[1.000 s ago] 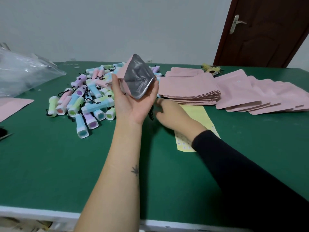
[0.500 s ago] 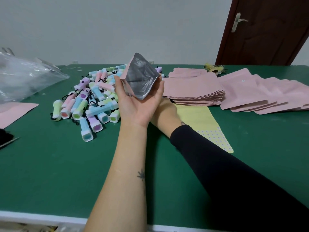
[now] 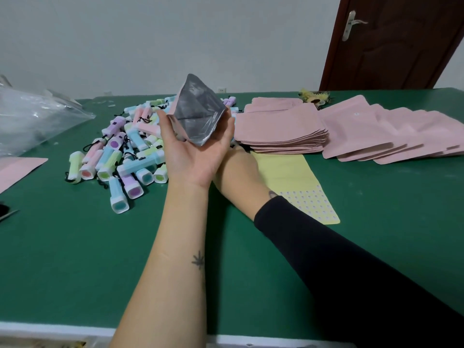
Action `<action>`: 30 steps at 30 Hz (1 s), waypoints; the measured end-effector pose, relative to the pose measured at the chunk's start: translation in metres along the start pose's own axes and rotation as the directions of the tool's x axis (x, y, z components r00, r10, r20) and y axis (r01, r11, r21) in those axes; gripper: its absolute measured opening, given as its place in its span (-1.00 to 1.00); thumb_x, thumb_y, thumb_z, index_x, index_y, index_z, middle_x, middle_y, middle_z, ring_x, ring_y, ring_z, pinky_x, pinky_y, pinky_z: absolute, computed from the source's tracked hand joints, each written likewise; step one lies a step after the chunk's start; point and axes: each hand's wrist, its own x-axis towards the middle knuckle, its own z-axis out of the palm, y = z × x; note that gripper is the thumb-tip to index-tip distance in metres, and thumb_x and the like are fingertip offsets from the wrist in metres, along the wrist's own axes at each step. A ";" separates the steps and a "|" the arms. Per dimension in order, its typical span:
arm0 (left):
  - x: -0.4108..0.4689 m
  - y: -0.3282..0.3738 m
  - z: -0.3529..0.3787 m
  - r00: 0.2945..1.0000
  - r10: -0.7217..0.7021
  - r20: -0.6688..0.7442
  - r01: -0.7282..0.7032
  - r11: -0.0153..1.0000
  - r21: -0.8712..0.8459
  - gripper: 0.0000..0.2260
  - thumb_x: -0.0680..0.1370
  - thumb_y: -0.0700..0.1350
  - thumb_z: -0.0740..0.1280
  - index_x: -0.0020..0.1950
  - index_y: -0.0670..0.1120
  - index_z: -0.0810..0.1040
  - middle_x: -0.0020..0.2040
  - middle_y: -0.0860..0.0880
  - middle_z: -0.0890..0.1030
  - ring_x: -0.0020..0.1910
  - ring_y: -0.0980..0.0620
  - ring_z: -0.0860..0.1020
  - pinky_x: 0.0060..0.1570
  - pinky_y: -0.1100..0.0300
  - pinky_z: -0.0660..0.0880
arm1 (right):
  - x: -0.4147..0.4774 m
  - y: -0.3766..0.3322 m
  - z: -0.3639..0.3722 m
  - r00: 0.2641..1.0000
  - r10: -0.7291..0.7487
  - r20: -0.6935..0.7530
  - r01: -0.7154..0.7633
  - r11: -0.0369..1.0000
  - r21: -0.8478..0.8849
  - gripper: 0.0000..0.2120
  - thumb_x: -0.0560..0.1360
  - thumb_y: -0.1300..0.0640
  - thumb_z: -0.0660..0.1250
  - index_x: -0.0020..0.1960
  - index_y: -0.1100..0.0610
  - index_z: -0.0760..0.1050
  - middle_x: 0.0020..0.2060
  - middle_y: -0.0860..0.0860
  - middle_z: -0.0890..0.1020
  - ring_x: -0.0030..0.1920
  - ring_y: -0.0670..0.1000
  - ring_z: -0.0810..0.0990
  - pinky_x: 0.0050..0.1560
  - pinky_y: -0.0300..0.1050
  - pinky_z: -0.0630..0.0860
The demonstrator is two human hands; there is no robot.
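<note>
My left hand [image 3: 195,156] is raised palm-up over the green table [image 3: 75,259]. Its thumb and fingers grip an opened pink pouch [image 3: 198,114], whose silver inside faces me. Behind the left wrist lies my right hand [image 3: 238,169], low over the table, with its fingers hidden by the left hand. A pile of several small pastel flashlights [image 3: 125,151] with black cords lies just left of the left hand. Right of it sits a stack of flat pink pouches [image 3: 281,129].
A yellow sheet [image 3: 296,177] with rows of small stickers lies under my right forearm. More pink pouches [image 3: 376,131] are fanned out at the right. A clear plastic bag [image 3: 32,119] and one pink pouch [image 3: 15,169] lie at the left. A brown door [image 3: 401,41] stands behind.
My right hand has slid left from beside the pouch stack to behind my left wrist, hiding its fingers. The left hand keeps holding the open pouch at about the same place.
</note>
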 end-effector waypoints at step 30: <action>-0.008 -0.052 0.004 0.956 -0.262 0.132 0.258 0.965 0.045 -0.31 0.55 0.29 0.26 0.15 -0.38 0.58 0.09 -0.36 0.62 0.04 -0.31 0.64 -0.06 -0.13 0.62 | -0.049 0.050 -0.052 0.603 0.187 -0.776 0.375 0.792 0.482 -0.67 0.40 0.16 0.48 0.14 0.19 0.58 0.01 0.00 0.63 0.11 0.09 0.53 0.14 0.02 0.45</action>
